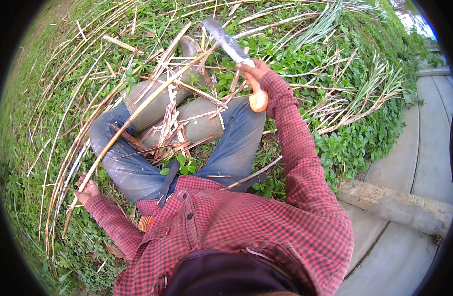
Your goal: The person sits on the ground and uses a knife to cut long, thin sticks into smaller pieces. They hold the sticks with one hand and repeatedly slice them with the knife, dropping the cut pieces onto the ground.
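My left hand [88, 190] is closed around the lower part of a long yellowish stalk [137, 112]. The stalk slants up across my left leg and over the boots, its far end near the blade. In my right hand [255, 71] is a machete [225, 40] with a wide, worn metal blade and an orange handle [258, 97]. The fingers wrap the handle close to the blade, which points up and left, apart from my left hand. Split strips and peelings [173, 121] lie between and over my grey-olive boots [199, 118].
I sit on grass in blue jeans [236, 133]. Several long bent stalks [78, 133] lie at the left. Cut leafy branches [369, 91] lie on low plants at the right. Beyond them are grey slabs [392, 148] with a log-like beam [394, 204] across them.
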Motion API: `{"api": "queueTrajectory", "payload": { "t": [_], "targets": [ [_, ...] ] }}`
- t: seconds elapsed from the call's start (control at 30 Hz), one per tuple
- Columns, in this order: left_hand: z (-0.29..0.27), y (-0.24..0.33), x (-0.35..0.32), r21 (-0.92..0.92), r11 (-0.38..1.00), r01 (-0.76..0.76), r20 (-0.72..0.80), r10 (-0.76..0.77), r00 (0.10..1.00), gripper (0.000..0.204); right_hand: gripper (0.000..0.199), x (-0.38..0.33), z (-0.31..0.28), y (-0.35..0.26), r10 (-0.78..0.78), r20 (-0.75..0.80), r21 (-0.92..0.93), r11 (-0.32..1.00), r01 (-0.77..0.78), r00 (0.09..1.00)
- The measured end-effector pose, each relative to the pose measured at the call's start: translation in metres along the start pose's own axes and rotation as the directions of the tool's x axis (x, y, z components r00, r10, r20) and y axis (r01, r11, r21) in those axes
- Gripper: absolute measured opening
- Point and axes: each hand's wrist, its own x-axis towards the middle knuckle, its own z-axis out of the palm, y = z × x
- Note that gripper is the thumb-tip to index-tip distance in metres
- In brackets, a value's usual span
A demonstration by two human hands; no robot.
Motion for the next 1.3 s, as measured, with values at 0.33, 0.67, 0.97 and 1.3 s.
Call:
{"api": "queueTrajectory", "payload": {
  "t": [0.33,0.67,0.97,1.3],
  "targets": [
    [0.046,-0.02,-0.157,0.717,-0.238,-0.655,0.691,0.118,0.713,0.023,0.043,-0.042,0.003,-0.007,0.03,0.147,-0.151,0.988,-0.007,0.989],
    [0.181,-0.193,-0.191,0.166,-0.481,-0.861,0.816,-0.423,0.394,0.036,0.042,-0.027,0.036,0.008,-0.04,-0.047,0.048,0.998,0.042,0.998],
    [0.149,-0.252,-0.177,0.112,-0.341,-0.933,0.858,-0.441,0.263,0.022,0.038,0.026,-0.03,0.045,0.062,-0.257,0.098,0.995,-0.037,0.964],
    [0.177,-0.248,-0.172,0.215,-0.217,-0.952,0.673,-0.674,0.306,0.043,0.041,0.028,-0.009,0.035,0.18,-0.258,0.108,0.982,-0.157,0.949]
  ]
}}
